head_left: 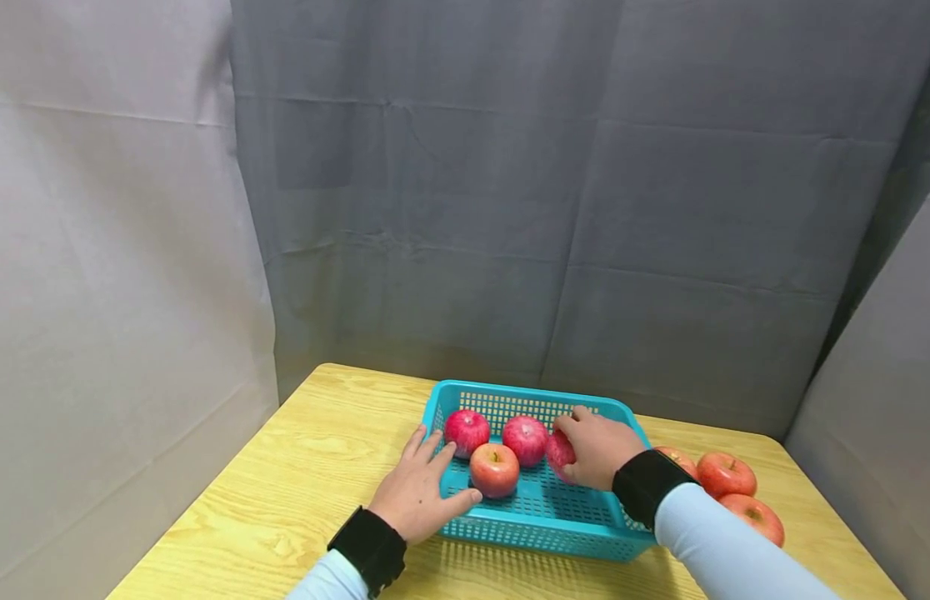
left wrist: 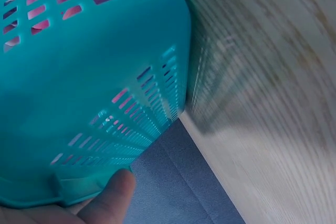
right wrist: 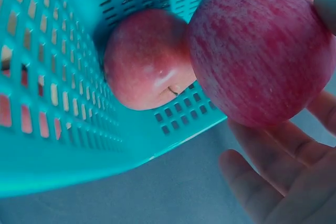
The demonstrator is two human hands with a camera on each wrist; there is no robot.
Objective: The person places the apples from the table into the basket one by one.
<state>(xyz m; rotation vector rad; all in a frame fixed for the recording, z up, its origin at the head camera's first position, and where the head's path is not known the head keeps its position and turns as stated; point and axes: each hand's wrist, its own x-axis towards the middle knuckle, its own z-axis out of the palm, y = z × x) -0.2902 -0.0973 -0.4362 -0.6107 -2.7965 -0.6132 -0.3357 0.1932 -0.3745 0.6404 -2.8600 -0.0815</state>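
Observation:
A turquoise plastic basket stands on the table with red apples inside. At its left end my left hand touches the rim, fingers spread and fairly straight; the left wrist view catches a fingertip against the edge. Inside, on the right, my right hand holds a dark red striped apple with curled fingers. To its left sit two more dark red apples, one near the left wall and one in the middle, and a paler apple in front. Another apple lies in the basket's corner, hidden from the head view by my right hand.
Several loose apples lie on the wooden table to the right of the basket, partly behind my right forearm. A grey cloth hangs behind the table, with pale cloth at the left side.

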